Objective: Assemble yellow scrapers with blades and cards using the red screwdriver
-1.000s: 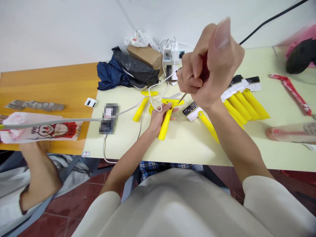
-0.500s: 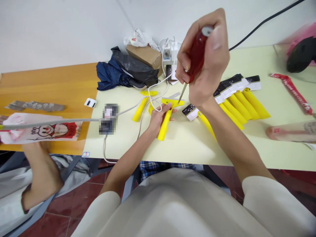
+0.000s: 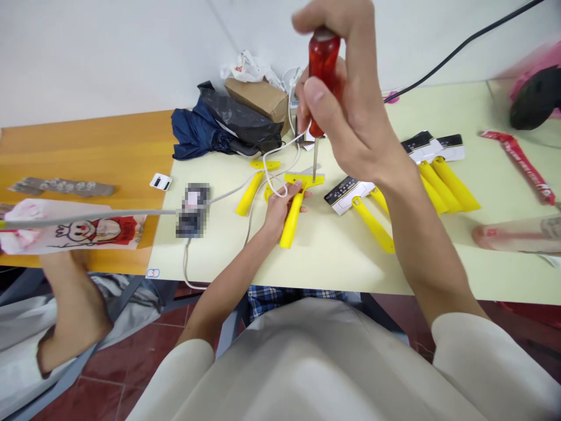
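Observation:
My left hand is closed around a yellow scraper near its T-shaped head, just above the table. High above it, my right hand grips a screwdriver by its red see-through handle. The screwdriver stands nearly upright, its thin metal shaft reaching down to the right side of the scraper's head. Behind my left hand lies another yellow scraper. To the right, several yellow scrapers with black-and-white cards lie on the table, partly hidden by my right forearm.
White cables run across the table past a blurred dark box. A folded umbrella and a cardboard box lie at the back. On the left, another person's arm is beside a printed bag. A bottle lies right.
My right hand has turned about the screwdriver and shifted up and left, bringing the screwdriver more upright. My left hand and the scraper have stayed almost in place.

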`<control>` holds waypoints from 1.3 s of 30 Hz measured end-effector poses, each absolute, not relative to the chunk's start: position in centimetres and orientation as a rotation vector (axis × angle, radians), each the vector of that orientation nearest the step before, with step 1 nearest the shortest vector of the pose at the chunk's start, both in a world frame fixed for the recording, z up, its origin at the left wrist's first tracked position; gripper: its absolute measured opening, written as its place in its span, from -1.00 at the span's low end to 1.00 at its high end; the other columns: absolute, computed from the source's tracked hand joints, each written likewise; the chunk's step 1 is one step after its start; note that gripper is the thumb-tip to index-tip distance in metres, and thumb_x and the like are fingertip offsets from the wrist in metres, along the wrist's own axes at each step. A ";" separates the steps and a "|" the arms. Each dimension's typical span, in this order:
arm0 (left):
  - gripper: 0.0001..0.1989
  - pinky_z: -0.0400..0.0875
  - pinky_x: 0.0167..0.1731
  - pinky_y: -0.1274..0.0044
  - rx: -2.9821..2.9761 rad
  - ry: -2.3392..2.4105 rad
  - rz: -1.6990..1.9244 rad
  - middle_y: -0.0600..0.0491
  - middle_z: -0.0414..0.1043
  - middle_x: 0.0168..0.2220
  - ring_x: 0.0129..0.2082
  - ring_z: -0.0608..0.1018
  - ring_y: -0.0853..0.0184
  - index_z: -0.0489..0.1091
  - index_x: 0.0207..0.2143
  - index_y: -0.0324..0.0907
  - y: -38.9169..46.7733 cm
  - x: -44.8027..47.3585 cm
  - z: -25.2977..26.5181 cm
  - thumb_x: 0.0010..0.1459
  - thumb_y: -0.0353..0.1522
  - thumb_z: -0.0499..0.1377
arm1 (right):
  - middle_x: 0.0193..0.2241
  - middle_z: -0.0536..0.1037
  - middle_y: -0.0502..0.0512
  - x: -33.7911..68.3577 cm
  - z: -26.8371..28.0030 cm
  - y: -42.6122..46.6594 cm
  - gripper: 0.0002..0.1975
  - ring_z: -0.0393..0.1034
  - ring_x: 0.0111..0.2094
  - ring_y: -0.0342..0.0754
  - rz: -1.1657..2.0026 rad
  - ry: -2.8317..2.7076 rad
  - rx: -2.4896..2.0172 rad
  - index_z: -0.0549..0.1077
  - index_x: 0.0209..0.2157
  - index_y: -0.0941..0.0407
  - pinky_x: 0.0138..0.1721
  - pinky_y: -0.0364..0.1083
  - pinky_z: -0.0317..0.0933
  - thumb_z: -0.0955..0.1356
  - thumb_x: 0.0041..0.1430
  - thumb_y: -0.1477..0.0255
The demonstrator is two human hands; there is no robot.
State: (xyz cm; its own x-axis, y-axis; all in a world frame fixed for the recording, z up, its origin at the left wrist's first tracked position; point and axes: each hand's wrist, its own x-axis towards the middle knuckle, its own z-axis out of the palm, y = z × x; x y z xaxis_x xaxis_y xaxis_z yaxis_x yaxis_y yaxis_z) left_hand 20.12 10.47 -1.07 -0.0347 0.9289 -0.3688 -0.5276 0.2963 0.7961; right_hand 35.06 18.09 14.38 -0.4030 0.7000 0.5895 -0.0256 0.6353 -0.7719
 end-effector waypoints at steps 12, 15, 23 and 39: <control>-0.76 0.51 -0.53 0.66 0.496 1.115 1.243 0.05 0.62 -0.26 -0.23 0.73 0.35 0.54 -0.22 -0.18 10.6 19.9 -1.2 0.26 -0.25 0.48 | 0.06 0.51 0.04 38.8 17.2 17.8 -0.74 0.56 -0.03 0.12 0.534 -2.242 -0.470 0.36 0.15 -0.21 0.09 0.15 0.56 0.30 0.49 0.23; -0.75 0.51 -0.54 0.66 0.490 1.107 1.246 0.06 0.61 -0.26 -0.24 0.73 0.35 0.52 -0.24 -0.17 10.6 20.0 -1.1 0.24 -0.25 0.49 | 0.08 0.53 -0.04 39.3 17.6 17.8 -0.60 0.57 0.08 0.12 0.547 -2.276 -0.369 0.37 0.23 -0.32 0.06 0.08 0.61 0.37 0.42 0.28; -0.70 0.49 -0.55 0.68 0.492 1.111 1.245 0.07 0.59 -0.29 -0.26 0.71 0.38 0.51 -0.25 -0.17 10.5 19.9 -1.1 0.21 -0.23 0.52 | 0.36 0.41 -0.11 39.7 18.0 17.3 -0.45 0.59 0.10 0.06 0.348 -2.342 -0.621 0.20 0.45 -0.41 0.18 0.02 0.56 0.30 0.53 0.20; -0.74 0.51 -0.53 0.66 0.505 1.109 1.223 0.08 0.57 -0.30 -0.24 0.71 0.37 0.51 -0.24 -0.16 10.4 20.0 -0.7 0.25 -0.24 0.49 | 0.01 0.61 -0.05 40.3 17.1 18.8 -0.29 0.61 -0.13 0.19 0.483 -2.216 -0.434 0.44 0.31 -0.39 -0.13 0.10 0.66 0.55 0.16 0.31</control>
